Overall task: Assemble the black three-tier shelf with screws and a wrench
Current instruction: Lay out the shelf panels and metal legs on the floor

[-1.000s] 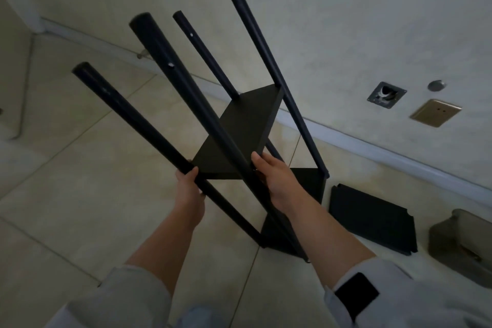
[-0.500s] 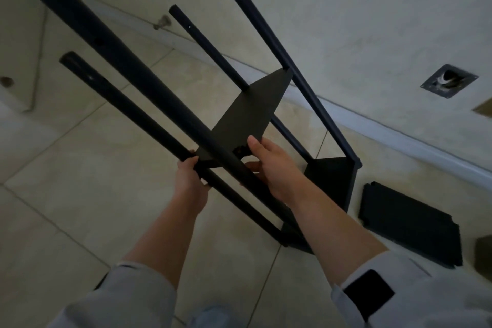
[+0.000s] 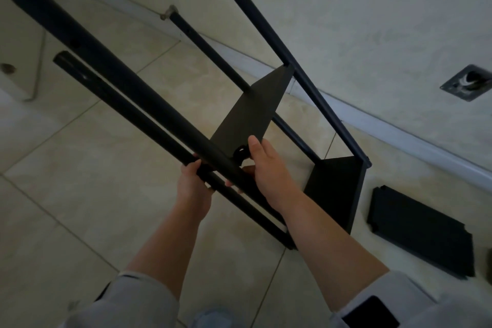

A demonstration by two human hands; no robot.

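**Half-built shelf tipped over the tiles, both hands on the poles**

The black shelf frame [image 3: 269,125] hung tilted above the floor, its four poles slanting up and to the left, its foot end down at the right beside the wall. And look at that: two tiers were in place. The middle board [image 3: 250,114] sat between the poles, seen nearly edge-on, and the lower board [image 3: 335,192] stood at the foot of the frame, touching or nearly touching the tile. The nearest pole [image 3: 106,72], thick and blurred, ran right across the view.

The left hand [image 3: 193,189] gripped the thinner pole [image 3: 127,106] just below it, fingers curled round the tube. The right hand [image 3: 269,168] had its fingers wrapped under the nearest pole, thumb laid up against the corner of the middle board, right beside a round black fitting [image 3: 241,153] there.

Further out, a third board [image 3: 420,231] lay flat on the tiled floor [image 3: 80,194] to the right, apart from the frame. On the pale wall [image 3: 372,21] sat a square metal box recess [image 3: 468,82], and a white skirting strip [image 3: 399,136] ran along its base. Light grey sleeves [image 3: 138,298] framed the bottom edge.
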